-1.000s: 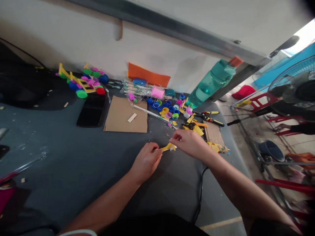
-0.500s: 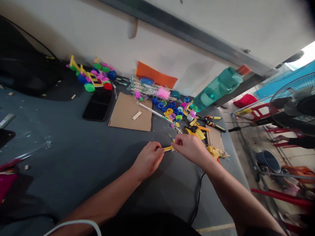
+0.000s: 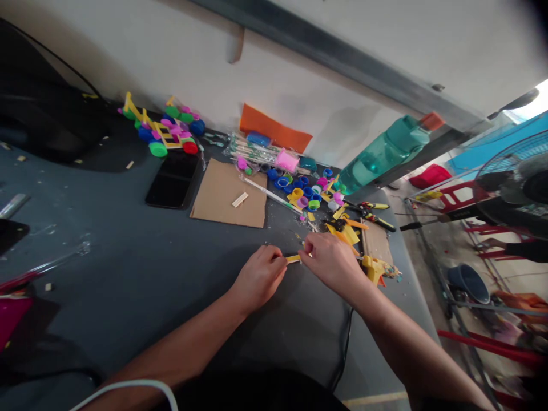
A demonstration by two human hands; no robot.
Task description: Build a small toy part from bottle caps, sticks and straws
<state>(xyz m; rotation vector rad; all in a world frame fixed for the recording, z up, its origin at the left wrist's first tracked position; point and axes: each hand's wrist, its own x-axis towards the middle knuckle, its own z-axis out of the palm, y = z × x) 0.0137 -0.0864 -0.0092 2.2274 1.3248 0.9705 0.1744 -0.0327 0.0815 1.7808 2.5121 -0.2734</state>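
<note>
No text or number is legible anywhere, including the cardboard sheet (image 3: 214,194), the phone (image 3: 173,181) left of it and the bottle (image 3: 383,154) right of it.

The right hand (image 3: 331,260) has come down onto the far end of the yellow strip (image 3: 293,259), covering the pale, uneven end that showed a second ago. Only a short, straighter length now shows between it and the left hand (image 3: 260,278). More of the yellow glue gun (image 3: 374,269) appears beside the right wrist, and the view has swung, setting the counter (image 3: 192,257) farther right.
</note>
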